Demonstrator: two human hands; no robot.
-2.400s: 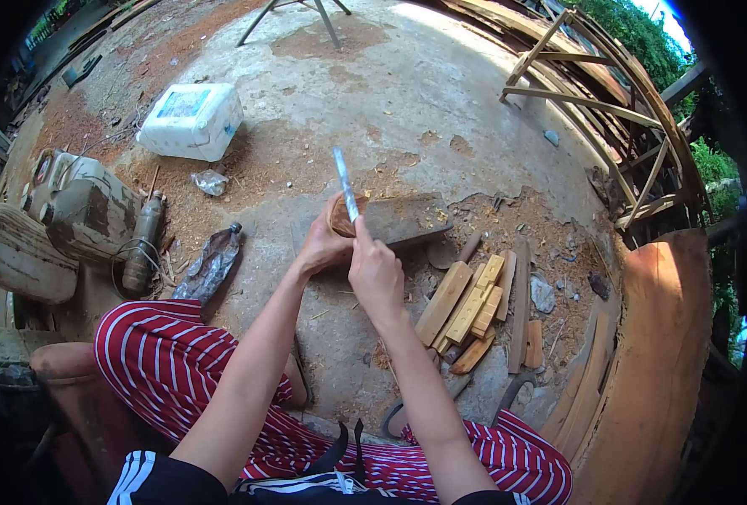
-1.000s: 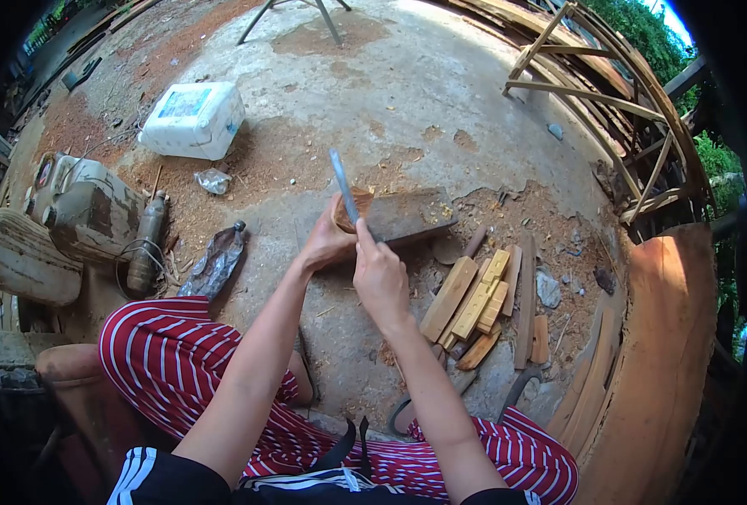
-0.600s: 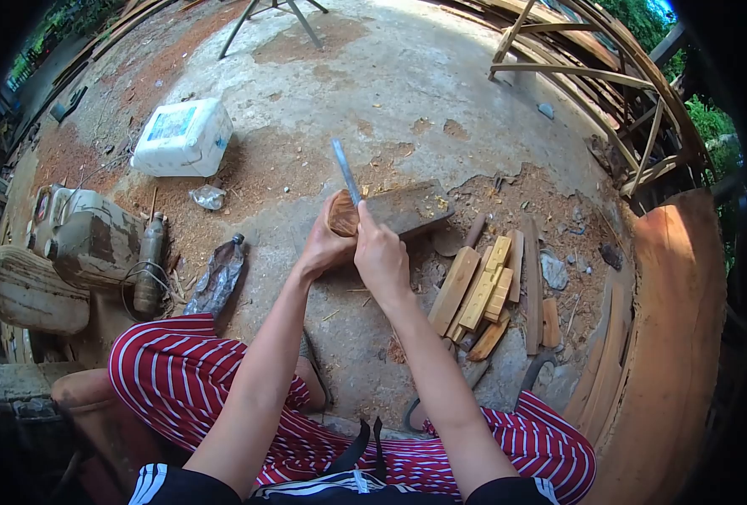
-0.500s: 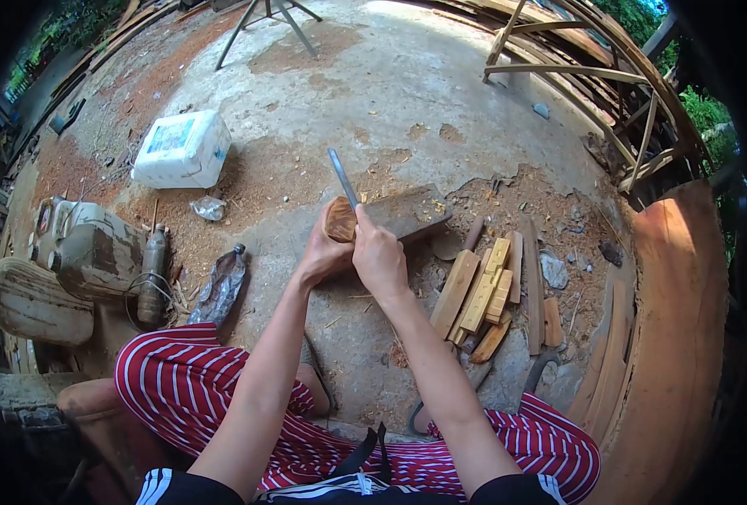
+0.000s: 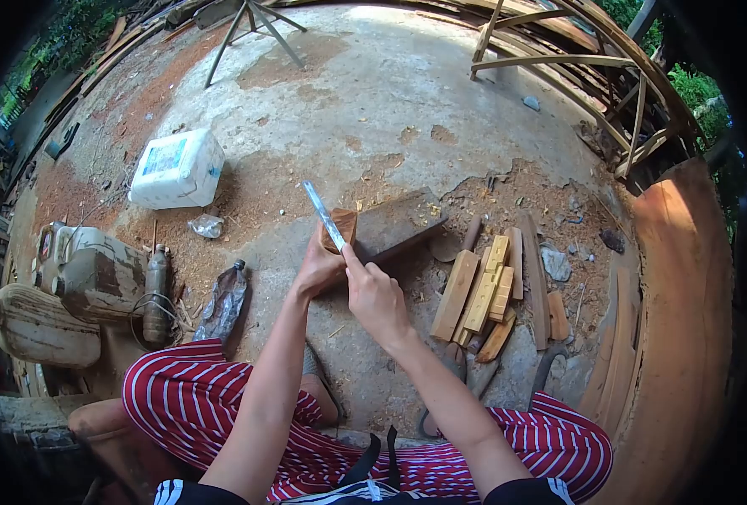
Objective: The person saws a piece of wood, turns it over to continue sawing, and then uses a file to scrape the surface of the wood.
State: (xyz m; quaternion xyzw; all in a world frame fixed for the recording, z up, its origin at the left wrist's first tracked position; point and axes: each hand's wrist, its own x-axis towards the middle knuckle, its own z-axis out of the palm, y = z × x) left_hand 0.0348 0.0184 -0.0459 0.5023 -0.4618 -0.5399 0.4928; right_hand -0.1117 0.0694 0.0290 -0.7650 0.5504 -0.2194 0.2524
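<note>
Two grimy, rounded plastic canisters (image 5: 95, 269) sit at the left edge, with a boxy white jerrycan (image 5: 177, 168) above them in the upper left on reddish sawdust. Just right of the canisters a dull cylindrical bottle (image 5: 156, 290) stands upright, and a crushed, flattened plastic bottle (image 5: 222, 303) lies beside it.

At centre frame the left hand (image 5: 319, 268) has its fingers wrapped tightly around a small reddish-brown wooden block (image 5: 340, 229), holding it against the near end of a dark, rough wooden slab (image 5: 398, 223) that lies on the cracked concrete floor (image 5: 373, 93). Across the block lies a thin, flat metal blade (image 5: 324, 215). Its long axis runs diagonally, with the tip pointing to the upper left and the lower end gripped in the closed right hand (image 5: 373, 295), just right of the left hand.

Further right, a bundle of pale, squared wood sticks (image 5: 478, 290) lies on shavings, and a broad, smooth orange plank (image 5: 685, 337) curves down the right edge.

Compared with half a second ago, the blade stood nearly upright and now leans markedly to the left. The block shows a squarer face where a rounded end showed before.
</note>
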